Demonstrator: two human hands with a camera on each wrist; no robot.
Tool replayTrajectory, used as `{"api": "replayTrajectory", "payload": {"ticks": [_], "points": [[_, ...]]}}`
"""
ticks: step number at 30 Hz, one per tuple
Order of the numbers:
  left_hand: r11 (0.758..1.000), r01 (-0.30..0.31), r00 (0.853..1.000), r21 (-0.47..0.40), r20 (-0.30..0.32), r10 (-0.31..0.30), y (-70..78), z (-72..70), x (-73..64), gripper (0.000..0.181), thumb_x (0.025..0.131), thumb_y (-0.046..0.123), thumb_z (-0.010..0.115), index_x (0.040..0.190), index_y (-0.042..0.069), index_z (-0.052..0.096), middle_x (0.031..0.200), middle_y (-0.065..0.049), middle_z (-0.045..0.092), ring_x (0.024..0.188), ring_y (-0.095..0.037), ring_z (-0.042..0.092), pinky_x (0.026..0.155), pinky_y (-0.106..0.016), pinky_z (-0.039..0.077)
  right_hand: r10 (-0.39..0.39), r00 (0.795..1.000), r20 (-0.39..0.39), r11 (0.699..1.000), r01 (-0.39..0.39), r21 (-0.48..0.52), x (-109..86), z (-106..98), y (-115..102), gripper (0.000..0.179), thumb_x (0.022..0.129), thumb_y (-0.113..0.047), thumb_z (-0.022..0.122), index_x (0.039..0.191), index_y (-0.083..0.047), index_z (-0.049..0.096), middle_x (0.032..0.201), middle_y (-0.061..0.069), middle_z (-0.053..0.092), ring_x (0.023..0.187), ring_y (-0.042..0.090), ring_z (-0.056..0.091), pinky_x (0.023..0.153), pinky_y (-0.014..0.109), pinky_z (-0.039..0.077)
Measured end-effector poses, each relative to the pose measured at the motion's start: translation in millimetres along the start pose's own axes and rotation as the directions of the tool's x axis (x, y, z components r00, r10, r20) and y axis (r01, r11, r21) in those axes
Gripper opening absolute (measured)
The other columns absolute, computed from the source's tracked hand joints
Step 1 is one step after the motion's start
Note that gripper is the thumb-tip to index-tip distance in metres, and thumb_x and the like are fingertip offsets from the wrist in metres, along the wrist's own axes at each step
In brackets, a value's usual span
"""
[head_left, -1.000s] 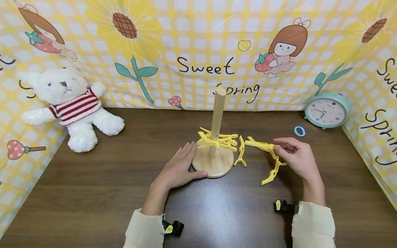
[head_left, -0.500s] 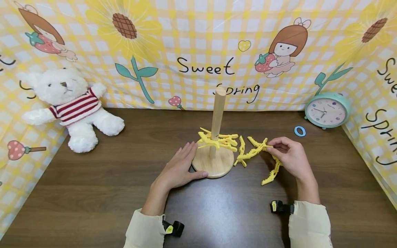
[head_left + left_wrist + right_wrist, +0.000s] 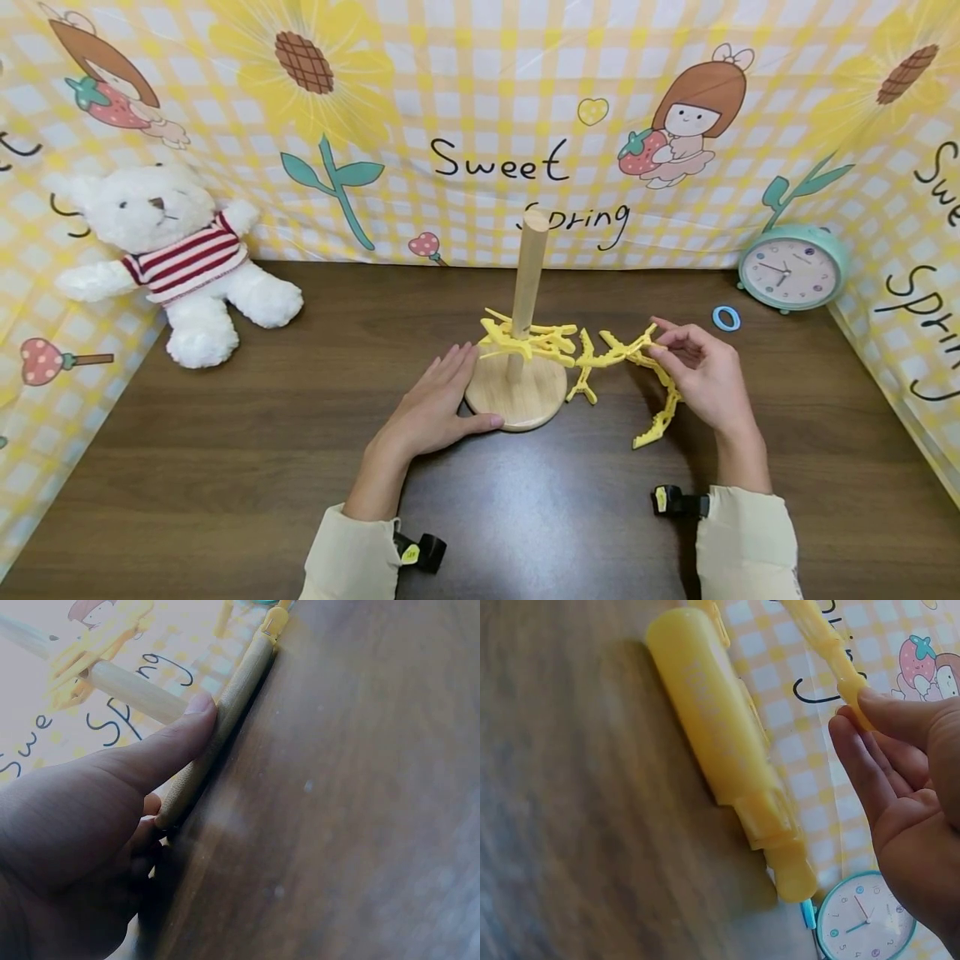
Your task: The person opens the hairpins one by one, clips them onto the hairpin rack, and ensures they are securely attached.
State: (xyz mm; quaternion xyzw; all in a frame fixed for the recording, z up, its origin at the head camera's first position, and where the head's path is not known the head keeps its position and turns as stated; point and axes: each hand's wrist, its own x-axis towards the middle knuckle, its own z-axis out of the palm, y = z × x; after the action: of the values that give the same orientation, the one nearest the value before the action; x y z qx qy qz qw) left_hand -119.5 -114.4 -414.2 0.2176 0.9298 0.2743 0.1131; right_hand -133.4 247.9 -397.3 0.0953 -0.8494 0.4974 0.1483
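A wooden post (image 3: 530,275) stands upright on its round wooden base (image 3: 517,404) in the head view. Several yellow hair clips (image 3: 534,343) cluster around the post's lower part, above the base. My left hand (image 3: 427,408) rests against the base's left and front edge, fingers straight and thumb stretched along the rim (image 3: 236,690). Between thumb and fingers, my right hand (image 3: 705,375) pinches one end of a yellow hair clip (image 3: 611,358); its far tip reaches left, next to the cluster. Whether they touch, I cannot tell.
Beneath and beside the right hand, more yellow clips (image 3: 660,423) lie on the brown table (image 3: 315,500). Another clip (image 3: 583,392) lies right of the base. A blue ring (image 3: 726,318), a green clock (image 3: 789,268) and a white teddy bear (image 3: 197,317) sit further back.
My right hand has shifted left, bringing the pinched clip closer to the post. The clip's far tip dipped, then rose beside the cluster. The left hand stays at the base.
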Motion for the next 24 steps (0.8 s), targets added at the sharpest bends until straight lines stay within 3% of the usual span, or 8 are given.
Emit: {"api": "replayTrajectory", "payload": {"ticks": [5, 11, 15, 19, 24], "points": [[1.0, 0.004, 1.0, -0.004, -0.001, -0.004, 0.6, -0.5, 0.3, 0.107, 0.09, 0.057, 0.07, 0.161, 0.001, 0.015, 0.168, -0.016, 0.013, 0.155, -0.025, 0.008, 0.126, -0.04, 0.005, -0.011, 0.998, -0.063, 0.998, 0.015, 0.066, 0.7, 1, -2, 0.009, 0.089, 0.008, 0.073, 0.092, 0.011, 0.066, 0.119, 0.024, 0.07, 0.103, -0.002, 0.066, 0.081, 0.012, 0.054], [1.0, 0.009, 1.0, -0.005, 0.005, -0.009, 0.9, -0.4, 0.5, 0.107, 0.09, 0.058, 0.07, 0.161, 0.002, 0.014, 0.168, -0.015, 0.013, 0.155, -0.025, 0.008, 0.126, -0.04, 0.004, 0.0, 0.99, -0.144, 0.988, 0.023, 0.156, 0.8, 2, -5, 0.039, 0.087, 0.012, 0.073, 0.126, 0.008, 0.065, 0.116, -0.005, 0.07, 0.093, 0.002, 0.067, 0.081, 0.013, 0.054], [1.0, 0.011, 1.0, -0.009, 0.008, -0.011, 0.6, -0.1, 0.7, 0.107, 0.09, 0.058, 0.07, 0.162, 0.002, 0.014, 0.168, -0.015, 0.013, 0.155, -0.025, 0.008, 0.126, -0.04, 0.004, 0.036, 0.985, -0.167, 0.979, 0.0, 0.206, 1.0, 3, -10, 0.047, 0.088, 0.011, 0.072, 0.133, 0.006, 0.063, 0.109, -0.006, 0.07, 0.092, 0.004, 0.067, 0.083, 0.014, 0.053], [1.0, 0.006, 1.0, -0.004, 0.006, -0.006, 0.0, 0.1, 0.9, 0.106, 0.09, 0.058, 0.07, 0.162, 0.002, 0.014, 0.168, -0.015, 0.013, 0.155, -0.025, 0.008, 0.126, -0.04, 0.004, 0.079, 0.982, -0.174, 0.935, -0.012, 0.355, 1.9, 6, -19, 0.041, 0.086, 0.014, 0.072, 0.126, 0.007, 0.066, 0.103, 0.002, 0.072, 0.092, 0.009, 0.068, 0.08, 0.017, 0.056], [1.0, 0.004, 1.0, 0.006, 0.008, -0.004, -0.3, -0.1, 0.8, 0.107, 0.09, 0.059, 0.069, 0.162, 0.002, 0.014, 0.168, -0.015, 0.012, 0.155, -0.025, 0.007, 0.126, -0.039, 0.004, 0.078, 0.988, -0.132, 0.867, -0.001, 0.497, 4.5, 10, -31, 0.04, 0.084, 0.019, 0.07, 0.123, 0.012, 0.063, 0.109, 0.006, 0.07, 0.095, 0.013, 0.068, 0.077, 0.021, 0.059]]}}
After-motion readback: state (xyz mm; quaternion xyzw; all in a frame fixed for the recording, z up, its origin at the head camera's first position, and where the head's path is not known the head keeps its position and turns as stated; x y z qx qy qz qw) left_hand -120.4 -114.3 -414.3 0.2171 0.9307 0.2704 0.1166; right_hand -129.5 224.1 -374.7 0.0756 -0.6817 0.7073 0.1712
